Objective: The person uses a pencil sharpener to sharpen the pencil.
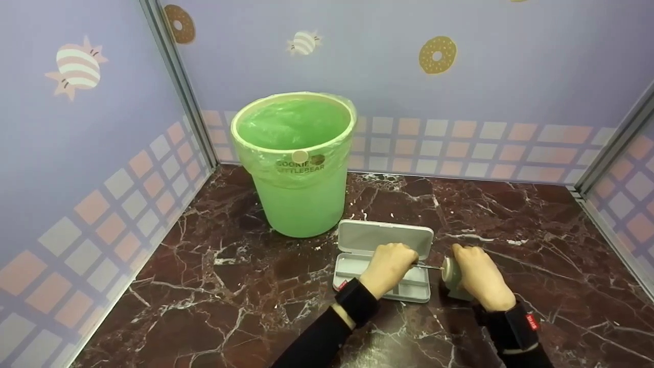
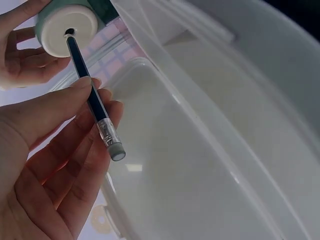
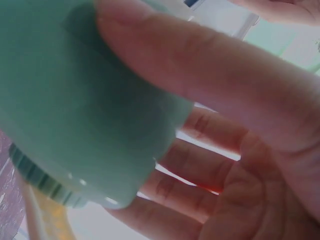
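Note:
My left hand (image 1: pixel 389 267) pinches a dark blue pencil (image 2: pixel 96 106) between thumb and fingers, its metal band and grey eraser end (image 2: pixel 117 151) sticking out free. The pencil's other end meets the dark hole in the round white face of a green pencil sharpener (image 2: pixel 56 41); how far it reaches in, I cannot tell. Fingers and thumb of my right hand (image 1: pixel 480 278) are wrapped about the sharpener's green body (image 3: pixel 75 110). Below my left hand lies a pale pencil case (image 1: pixel 350 266) with its lid (image 1: pixel 378 237) raised, partly hidden by that hand.
A green waste bin (image 1: pixel 306 204) lined with a clear bag stands behind the pencil case, to the left. Small white crumbs dot the dark marbled tabletop (image 1: pixel 245 306). Patterned panels (image 1: pixel 398 92) enclose the back and both sides.

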A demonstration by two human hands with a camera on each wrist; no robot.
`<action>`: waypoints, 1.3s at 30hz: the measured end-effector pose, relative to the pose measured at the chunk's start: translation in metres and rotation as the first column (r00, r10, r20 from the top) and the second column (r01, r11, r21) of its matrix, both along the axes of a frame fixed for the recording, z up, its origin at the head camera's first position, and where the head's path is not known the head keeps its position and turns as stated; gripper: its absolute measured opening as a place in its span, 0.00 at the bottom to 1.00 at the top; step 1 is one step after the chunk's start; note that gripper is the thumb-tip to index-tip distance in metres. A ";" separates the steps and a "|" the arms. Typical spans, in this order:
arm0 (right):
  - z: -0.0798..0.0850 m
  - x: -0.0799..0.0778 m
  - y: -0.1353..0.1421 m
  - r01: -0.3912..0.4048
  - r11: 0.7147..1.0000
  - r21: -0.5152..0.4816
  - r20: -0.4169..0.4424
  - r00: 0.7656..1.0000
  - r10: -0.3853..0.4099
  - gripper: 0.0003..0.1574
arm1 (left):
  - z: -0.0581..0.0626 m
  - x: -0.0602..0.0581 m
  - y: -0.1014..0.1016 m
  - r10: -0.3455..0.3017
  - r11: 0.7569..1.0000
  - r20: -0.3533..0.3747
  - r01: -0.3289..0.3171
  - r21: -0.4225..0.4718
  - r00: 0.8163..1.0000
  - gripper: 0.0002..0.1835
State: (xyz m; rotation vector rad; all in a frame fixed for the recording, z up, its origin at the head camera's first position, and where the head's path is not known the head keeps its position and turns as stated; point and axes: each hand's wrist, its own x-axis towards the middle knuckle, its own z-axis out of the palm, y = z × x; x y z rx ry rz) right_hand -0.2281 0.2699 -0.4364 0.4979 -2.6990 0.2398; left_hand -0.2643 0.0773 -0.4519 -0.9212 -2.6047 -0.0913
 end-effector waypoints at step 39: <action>0.001 0.000 -0.006 0.029 0.999 0.020 0.033 0.999 -0.030 0.31 | -0.006 -0.002 0.027 -0.030 0.995 -0.098 0.020 -0.102 0.995 0.07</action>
